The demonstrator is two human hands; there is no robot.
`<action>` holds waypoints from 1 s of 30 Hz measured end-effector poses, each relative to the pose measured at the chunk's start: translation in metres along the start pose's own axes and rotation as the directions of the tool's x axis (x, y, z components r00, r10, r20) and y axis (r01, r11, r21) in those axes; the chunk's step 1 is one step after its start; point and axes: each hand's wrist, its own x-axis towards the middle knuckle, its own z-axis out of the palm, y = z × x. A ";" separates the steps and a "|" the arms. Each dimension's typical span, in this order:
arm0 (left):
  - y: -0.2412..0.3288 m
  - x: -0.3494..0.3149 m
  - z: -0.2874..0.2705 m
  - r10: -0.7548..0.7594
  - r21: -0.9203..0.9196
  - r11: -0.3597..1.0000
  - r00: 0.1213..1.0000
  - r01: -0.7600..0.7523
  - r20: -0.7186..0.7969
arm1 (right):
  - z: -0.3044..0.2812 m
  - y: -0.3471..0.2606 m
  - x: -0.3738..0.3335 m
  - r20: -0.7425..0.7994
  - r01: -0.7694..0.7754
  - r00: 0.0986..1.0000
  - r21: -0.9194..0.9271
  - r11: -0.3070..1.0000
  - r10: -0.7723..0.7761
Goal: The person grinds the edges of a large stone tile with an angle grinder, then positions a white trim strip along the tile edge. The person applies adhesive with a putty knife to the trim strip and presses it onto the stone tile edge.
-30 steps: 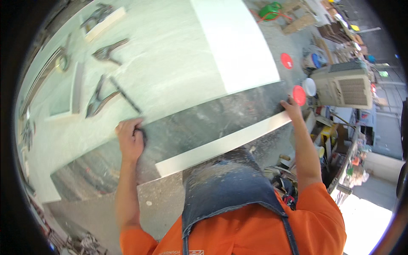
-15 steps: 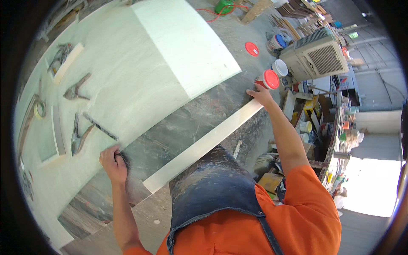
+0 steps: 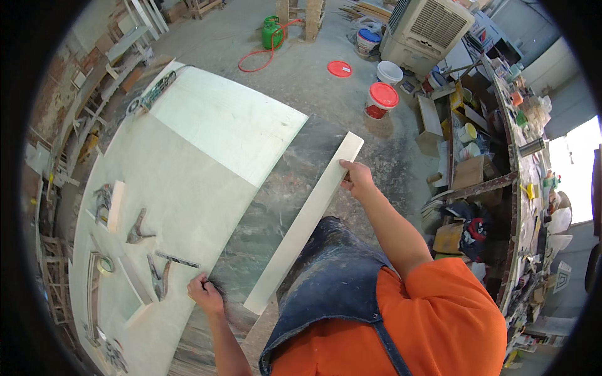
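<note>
A long, narrow white strip of board (image 3: 307, 225) slants across the middle, over a dark streaked surface. Its far part is gripped by my right hand (image 3: 359, 180), thumb on top and fingers curled beneath. My left hand (image 3: 206, 296) is closed at the edge of the pale table panel (image 3: 188, 156). Something small, dark and perhaps bristly shows by its fingers, too blurred to name. Just beyond that hand lie a dark flat bar (image 3: 178, 259) and a spring clamp (image 3: 159, 277). Farther off on the panel is another clamp (image 3: 139, 228).
On the panel are a tape roll (image 3: 106, 265), white strips (image 3: 116, 207) and tools. Red-lidded bucket (image 3: 381, 100), white bucket (image 3: 389, 73) and air cooler (image 3: 426, 28) stand on the floor ahead. A green gas cylinder (image 3: 272, 32) trails a red hose. Cluttered shelving (image 3: 483, 182) lines the right.
My view has turned. The strip is now steeper in the picture, and my right hand holds it a little in from its far end. My left hand stays closed near the panel's edge.
</note>
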 end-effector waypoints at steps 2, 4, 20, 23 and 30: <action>-0.001 0.002 0.003 -0.001 0.023 1.000 1.000 0.000 0.004 | 0.000 0.000 0.000 -0.004 -0.011 1.000 0.009 1.000 0.011; 0.001 0.003 0.003 0.014 0.034 0.999 1.000 -0.014 -0.014 | 0.003 0.007 0.007 0.008 -0.003 1.000 0.066 0.998 0.002; -0.097 -0.193 -0.132 -0.492 0.087 0.268 0.214 0.959 -0.844 | -0.048 0.005 0.074 0.243 -0.112 0.964 -0.005 0.994 0.110; -0.111 -0.230 -0.150 -0.623 -0.504 -0.040 -0.416 0.863 -0.662 | -0.044 0.002 0.082 0.179 -0.015 0.983 -0.082 0.996 0.030; -0.123 -0.231 -0.126 -0.962 -0.972 0.041 -0.271 -0.230 0.023 | -0.048 -0.008 0.100 0.247 0.000 0.969 -0.081 0.997 0.020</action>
